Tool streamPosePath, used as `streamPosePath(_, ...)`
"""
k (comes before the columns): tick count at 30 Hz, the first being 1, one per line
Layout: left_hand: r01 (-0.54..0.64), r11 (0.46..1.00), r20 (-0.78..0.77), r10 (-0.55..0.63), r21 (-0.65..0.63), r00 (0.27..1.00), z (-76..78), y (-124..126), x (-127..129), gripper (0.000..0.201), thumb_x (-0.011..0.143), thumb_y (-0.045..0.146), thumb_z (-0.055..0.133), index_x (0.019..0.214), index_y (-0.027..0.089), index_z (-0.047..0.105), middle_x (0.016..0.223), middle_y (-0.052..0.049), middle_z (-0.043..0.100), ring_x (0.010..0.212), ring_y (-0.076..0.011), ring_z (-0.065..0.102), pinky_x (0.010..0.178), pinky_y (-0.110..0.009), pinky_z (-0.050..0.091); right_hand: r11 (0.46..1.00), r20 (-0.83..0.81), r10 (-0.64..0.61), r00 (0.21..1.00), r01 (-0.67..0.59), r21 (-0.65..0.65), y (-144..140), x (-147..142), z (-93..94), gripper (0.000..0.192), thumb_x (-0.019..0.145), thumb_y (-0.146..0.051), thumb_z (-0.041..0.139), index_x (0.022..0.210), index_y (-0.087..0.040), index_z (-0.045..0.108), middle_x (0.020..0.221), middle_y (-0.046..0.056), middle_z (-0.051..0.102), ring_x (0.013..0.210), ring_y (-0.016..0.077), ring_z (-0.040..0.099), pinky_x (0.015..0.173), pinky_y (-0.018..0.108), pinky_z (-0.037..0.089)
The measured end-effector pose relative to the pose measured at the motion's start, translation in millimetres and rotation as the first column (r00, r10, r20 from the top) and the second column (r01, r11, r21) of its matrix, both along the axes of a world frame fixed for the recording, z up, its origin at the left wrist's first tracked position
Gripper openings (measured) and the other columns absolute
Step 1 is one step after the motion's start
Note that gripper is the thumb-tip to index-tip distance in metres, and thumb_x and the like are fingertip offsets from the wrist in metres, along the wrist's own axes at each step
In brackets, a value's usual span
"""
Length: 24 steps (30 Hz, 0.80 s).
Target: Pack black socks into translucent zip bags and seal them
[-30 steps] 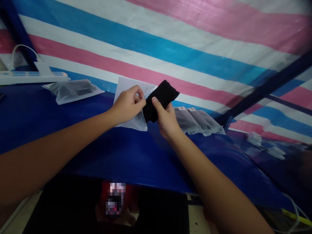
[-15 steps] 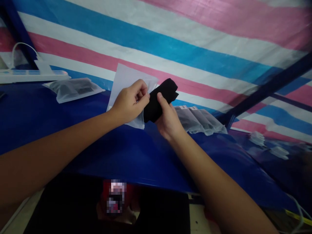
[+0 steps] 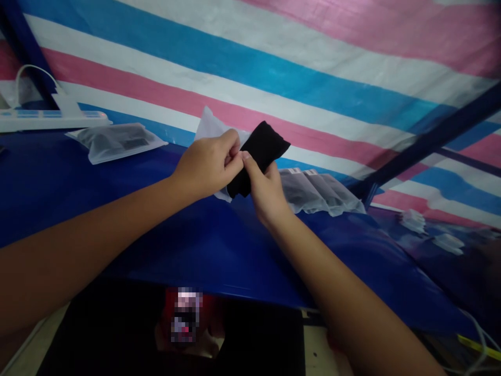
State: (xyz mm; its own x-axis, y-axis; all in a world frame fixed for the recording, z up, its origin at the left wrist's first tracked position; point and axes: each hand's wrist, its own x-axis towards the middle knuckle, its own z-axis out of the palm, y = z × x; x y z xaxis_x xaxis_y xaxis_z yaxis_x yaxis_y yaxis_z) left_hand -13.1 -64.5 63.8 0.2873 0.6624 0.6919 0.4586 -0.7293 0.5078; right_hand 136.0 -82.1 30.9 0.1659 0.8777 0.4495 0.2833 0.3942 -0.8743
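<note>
My left hand (image 3: pixel 213 164) is closed in a pinch on a frosted plastic zip bag (image 3: pixel 213 125), whose far part sticks up behind the fingers. My right hand (image 3: pixel 268 190) grips a folded black cloth (image 3: pixel 264 143), the thumb lying on top of it. The cloth's left end lies against the mouth of the bag; whether it is inside is hidden by my left hand. Both thumbs nearly meet over the cloth, above the blue table (image 3: pixel 219 245).
A filled frosted bag (image 3: pixel 117 142) lies at the left, near a white power strip (image 3: pixel 50 120). Several filled bags (image 3: pixel 313 190) overlap at the right. Small clear plastic pieces (image 3: pixel 448 243) lie farther right. A striped tarp (image 3: pixel 250 68) hangs behind the table.
My left hand has moved slightly right, bringing the bag closer over the cloth. The bag has bent and shows less. My right thumb has shifted left to meet the left hand's fingers.
</note>
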Motion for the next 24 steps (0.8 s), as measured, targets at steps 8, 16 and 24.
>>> streamPosePath(8, -0.135, 0.968, -0.137, 0.166, 0.210, 0.977, 9.6, 4.4, -7.5, 0.009, 0.081, 0.021, 0.059, 0.074, 0.022, 0.053, 0.068, -0.002, 0.054, 0.077, -0.0214, 0.061, 0.072, -0.037, 0.045, 0.996, -0.082, -0.087, 0.993, 0.086, -0.015, -4.4, -6.2, 1.6, 0.060, 0.079, -0.062, 0.071, 0.121, -0.021, 0.059, 0.116, 0.010, 0.069, 0.109, 0.0302, 0.067, 0.094, 0.049, 0.056)
streamPosePath(16, -0.195, 0.908, -0.175, 0.275, 0.371, 0.946, 29.7, -5.0, -18.0, 0.041, 0.080, 0.014, 0.057, 0.120, 0.022, 0.058, 0.129, -0.011, 0.060, 0.091, -0.0223, 0.065, 0.075, -0.037, 0.052, 0.985, 0.055, -0.115, 0.992, 0.107, 0.136, -14.9, -16.0, -0.6, 0.060, 0.083, -0.057, 0.069, 0.128, -0.019, 0.056, 0.121, 0.013, 0.068, 0.113, 0.0313, 0.065, 0.094, 0.050, 0.055)
streamPosePath(24, -0.167, 0.857, -0.206, 0.298, 0.487, 0.932, 36.5, 7.6, -32.5, 0.019, 0.086, 0.016, 0.053, 0.095, 0.017, 0.070, 0.091, -0.008, 0.070, 0.087, -0.0245, 0.067, 0.077, -0.036, 0.053, 0.945, 0.303, -0.235, 0.924, 0.144, 0.293, -21.5, -15.0, -0.2, 0.065, 0.085, -0.051, 0.069, 0.137, -0.018, 0.049, 0.122, 0.018, 0.068, 0.114, 0.0360, 0.065, 0.091, 0.051, 0.054)
